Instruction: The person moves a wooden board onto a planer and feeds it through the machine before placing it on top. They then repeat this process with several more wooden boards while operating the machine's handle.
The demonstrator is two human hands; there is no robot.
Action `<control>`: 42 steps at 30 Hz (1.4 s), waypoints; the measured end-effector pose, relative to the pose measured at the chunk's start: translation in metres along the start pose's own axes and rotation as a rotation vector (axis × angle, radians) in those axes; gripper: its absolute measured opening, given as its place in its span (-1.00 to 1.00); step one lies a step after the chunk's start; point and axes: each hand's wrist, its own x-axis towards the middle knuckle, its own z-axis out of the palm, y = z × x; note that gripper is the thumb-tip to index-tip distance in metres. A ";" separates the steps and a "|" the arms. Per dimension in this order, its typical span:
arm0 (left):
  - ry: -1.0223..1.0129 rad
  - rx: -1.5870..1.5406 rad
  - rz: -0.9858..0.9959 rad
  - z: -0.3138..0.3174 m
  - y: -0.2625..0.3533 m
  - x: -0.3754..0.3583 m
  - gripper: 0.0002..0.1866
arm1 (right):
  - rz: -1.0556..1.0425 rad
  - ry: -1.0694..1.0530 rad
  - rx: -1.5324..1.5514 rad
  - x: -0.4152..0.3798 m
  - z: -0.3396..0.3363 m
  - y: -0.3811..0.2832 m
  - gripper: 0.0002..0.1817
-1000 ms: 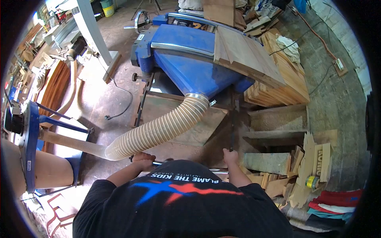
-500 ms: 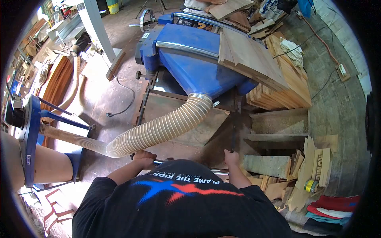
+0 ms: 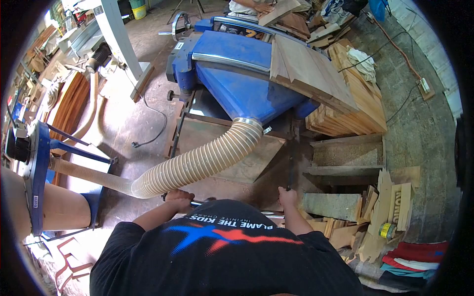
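Observation:
My left hand (image 3: 179,197) is closed round the end of a metal bar (image 3: 197,203) below the ribbed hose. My right hand (image 3: 287,197) is closed at the lower end of a dark upright rod (image 3: 291,172), right of the hose. Part of a shiny bar (image 3: 272,214) shows between my arms, mostly hidden by my black shirt (image 3: 222,261). Ahead stands a blue machine (image 3: 237,84) with the ribbed hose (image 3: 197,163) clamped to its chute. Wide wooden boards (image 3: 313,71) rest on its right side.
A blue dust collector (image 3: 37,172) stands at the left. Stacked planks (image 3: 363,108), a wooden box (image 3: 348,170) and offcuts (image 3: 365,222) lie at the right. A cable (image 3: 158,111) crosses the floor. Another person's hand (image 3: 264,8) rests near boards at the top.
The view has shifted slightly. The other person's hand and a board at the top have moved a little down and left. My hands keep their grip.

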 end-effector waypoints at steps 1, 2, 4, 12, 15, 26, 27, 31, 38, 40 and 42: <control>-0.015 0.002 -0.007 0.000 0.000 0.001 -0.55 | -0.004 -0.007 0.008 -0.001 -0.001 0.000 -0.57; -0.029 0.003 -0.014 0.001 -0.001 0.003 -0.49 | -0.008 -0.015 0.015 -0.003 -0.003 -0.001 -0.57; -0.041 0.008 -0.026 -0.001 -0.001 0.003 -0.44 | -0.015 -0.018 0.016 -0.004 -0.004 -0.003 -0.58; -0.022 0.032 -0.032 -0.008 0.004 -0.004 -0.49 | -0.118 0.024 0.101 0.005 0.008 0.010 -0.65; -0.021 0.014 -0.047 -0.014 0.008 -0.008 -0.55 | -0.130 0.038 0.108 0.005 0.009 0.010 -0.66; -0.003 -0.002 -0.018 0.001 -0.001 0.001 -0.61 | -0.054 -0.009 0.105 0.006 0.008 0.010 -0.57; -0.007 -0.006 -0.024 0.000 0.000 0.001 -0.61 | -0.051 -0.009 0.104 0.009 0.010 0.013 -0.58; 0.009 0.024 0.018 0.002 -0.005 0.003 -0.57 | -0.053 -0.002 0.126 0.012 0.014 0.014 -0.58; 0.001 0.030 -0.068 -0.007 0.009 -0.007 -0.49 | -0.043 -0.121 0.193 -0.018 -0.015 -0.008 -0.64; 0.024 0.004 -0.062 -0.012 0.010 -0.011 -0.43 | -0.040 -0.152 0.179 -0.019 -0.018 -0.017 -0.58; -0.064 0.016 -0.090 -0.029 0.017 -0.015 -0.38 | -0.074 -0.162 0.115 -0.020 -0.024 -0.015 -0.58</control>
